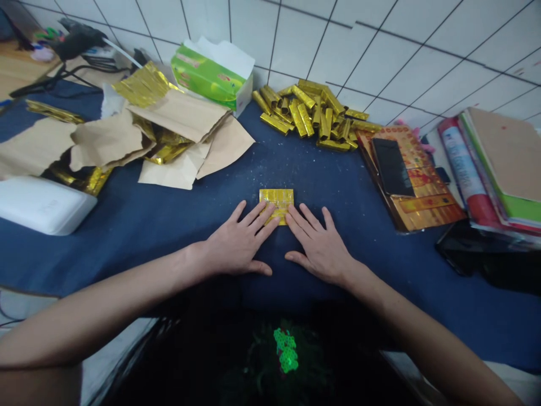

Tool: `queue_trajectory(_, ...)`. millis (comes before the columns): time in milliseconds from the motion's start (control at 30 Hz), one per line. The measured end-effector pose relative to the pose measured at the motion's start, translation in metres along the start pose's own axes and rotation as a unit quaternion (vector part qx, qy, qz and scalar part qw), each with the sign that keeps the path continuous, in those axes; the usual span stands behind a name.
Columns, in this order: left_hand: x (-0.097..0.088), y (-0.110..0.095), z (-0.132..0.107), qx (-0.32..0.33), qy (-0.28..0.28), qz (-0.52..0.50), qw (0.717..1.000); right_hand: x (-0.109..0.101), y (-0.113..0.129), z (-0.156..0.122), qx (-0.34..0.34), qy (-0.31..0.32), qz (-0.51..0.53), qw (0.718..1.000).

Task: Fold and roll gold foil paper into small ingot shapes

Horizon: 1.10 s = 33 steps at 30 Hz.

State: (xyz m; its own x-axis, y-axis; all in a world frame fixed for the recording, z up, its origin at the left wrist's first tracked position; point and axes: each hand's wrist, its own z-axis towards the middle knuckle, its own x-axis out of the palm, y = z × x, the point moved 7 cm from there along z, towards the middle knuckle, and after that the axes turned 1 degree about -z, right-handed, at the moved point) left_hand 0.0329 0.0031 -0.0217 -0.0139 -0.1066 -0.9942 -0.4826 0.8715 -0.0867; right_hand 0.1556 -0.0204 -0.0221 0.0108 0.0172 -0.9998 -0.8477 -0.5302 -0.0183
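Gold sheet: a small creased rectangle (276, 197) on the blue cloth (236, 172), at the centre of the dial, with twelve toward the tiled wall (291, 39).
Left hand: palm down (235, 243) at eight o'clock, fingers spread, tips resting on the sheet, clamped on nothing.
Right hand: palm down (323, 245) at four o'clock, fingers apart, tips at the sheet's near right corner, likewise gripping nothing; the fingers of both hide part of its near edge.
Gold rolls: a loose heap (308, 113) at one o'clock, close to the wall.
Tissue box: green and white (207, 76), at eleven.
Brown paper: torn pieces (186, 113) at ten, lying over gold foil (147, 84) and partly hiding it.
White case: rounded (42, 206), at nine, beside the paper.
Phone: dark (393, 166), between two and three, covering part of an orange patterned stack (439, 197).
Folders: piled (507, 152) near three o'clock, just beyond that stack.
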Motion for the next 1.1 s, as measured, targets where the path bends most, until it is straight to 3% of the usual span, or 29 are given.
queue_trajectory(200, -0.001, -0.001, 0.0, -0.003, 0.002, -0.001, 1.0, -0.005, -0.003, -0.005, 0.025, 0.015, -0.019, 0.999)
queue_trajectory(367, -0.002, -0.002, 0.002, -0.007, 0.002, 0.005, 1.0, -0.015, 0.007, 0.01, 0.037, 0.008, -0.019, 0.999)
queue_trajectory(467, -0.002, -0.002, 0.002, -0.008, 0.001, 0.008, 1.0, -0.008, 0.012, 0.023, 0.003, 0.022, 0.006, 1.0)
queue_trajectory(667, -0.002, -0.001, 0.001, -0.015, -0.003, 0.015, 1.0, 0.006, 0.001, 0.028, 0.01, 0.046, 0.02, 0.999)
queue_trajectory(867, -0.001, -0.001, -0.001, -0.018, 0.0, 0.023, 1.0, 0.006, -0.012, 0.021, 0.058, 0.042, 0.009, 0.997)
queue_trajectory(1100, -0.02, 0.0, 0.01, -0.033, -0.023, 0.029, 0.999, 0.008, -0.012, 0.021, 0.058, 0.043, 0.0, 0.997)
